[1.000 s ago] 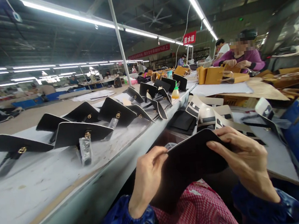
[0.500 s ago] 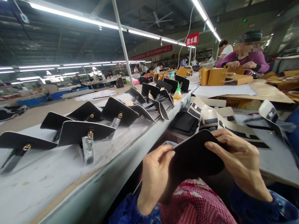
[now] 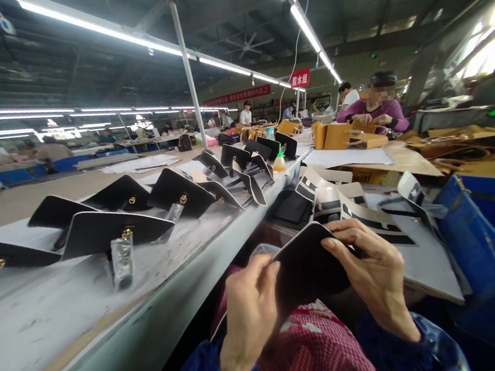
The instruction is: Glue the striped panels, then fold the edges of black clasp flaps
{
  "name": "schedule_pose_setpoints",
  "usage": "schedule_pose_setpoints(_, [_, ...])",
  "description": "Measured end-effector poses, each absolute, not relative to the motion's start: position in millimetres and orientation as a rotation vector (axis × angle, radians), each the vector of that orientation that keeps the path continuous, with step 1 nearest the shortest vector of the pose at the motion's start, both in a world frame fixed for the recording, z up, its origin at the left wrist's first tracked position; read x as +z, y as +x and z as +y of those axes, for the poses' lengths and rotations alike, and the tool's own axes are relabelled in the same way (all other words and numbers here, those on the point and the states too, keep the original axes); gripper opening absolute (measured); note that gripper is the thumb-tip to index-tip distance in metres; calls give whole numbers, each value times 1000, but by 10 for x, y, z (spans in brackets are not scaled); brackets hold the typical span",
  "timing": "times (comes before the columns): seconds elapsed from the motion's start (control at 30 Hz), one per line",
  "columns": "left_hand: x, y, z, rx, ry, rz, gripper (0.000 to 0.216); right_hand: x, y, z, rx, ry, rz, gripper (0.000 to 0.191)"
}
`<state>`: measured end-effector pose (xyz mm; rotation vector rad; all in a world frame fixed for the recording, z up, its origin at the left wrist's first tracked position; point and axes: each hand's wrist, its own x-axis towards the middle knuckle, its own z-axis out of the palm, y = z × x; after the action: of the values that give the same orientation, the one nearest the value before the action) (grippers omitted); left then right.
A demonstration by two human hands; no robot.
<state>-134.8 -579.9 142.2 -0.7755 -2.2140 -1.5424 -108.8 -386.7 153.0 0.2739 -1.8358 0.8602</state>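
A curved black leather flap [image 3: 306, 262] is held over my lap by both hands. My left hand [image 3: 249, 312] grips its left edge with the thumb on top and the fingers curled under. My right hand [image 3: 371, 270] is closed over its right edge, fingers bent across the top. A bit of clear plastic [image 3: 263, 249] shows just behind the flap's upper left edge. I wear blue sleeve covers and a red checked apron [image 3: 318, 349].
A long grey workbench [image 3: 65, 305] on the left carries several black flaps with gold clasps [image 3: 111, 230] standing in a row, plus a small glue bottle [image 3: 278, 161]. White and black pattern pieces [image 3: 356, 212] lie ahead. A blue bin [image 3: 482, 231] stands on the right. A person in purple [image 3: 376, 111] works by tan bags [image 3: 335, 135].
The view has swung a little to the right and the bench items have shifted left. Both hands keep their hold on the black flap, which sits slightly lower and more tilted.
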Motion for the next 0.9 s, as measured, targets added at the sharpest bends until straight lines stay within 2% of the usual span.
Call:
schedule_pose_setpoints(0.3, [1367,-1325,-5819,-1458,-904,-2125,17,1570,-1077,-3927,891,233,-1805,18])
schedule_pose_setpoints(0.5, [1439,-1383,-5765,-1519,-840,-2239,22,1558,-1054,-3967,780,285,-1767,18])
schedule_pose_setpoints(0.77, [1546,-1347,-5579,-1473,-823,-2088,16,1589,-1012,-4135,631,373,-1739,17])
schedule_pose_setpoints(0.9, [1533,-1322,-5609,-1376,-913,-1995,18,1643,-990,-4137,719,378,-1776,15])
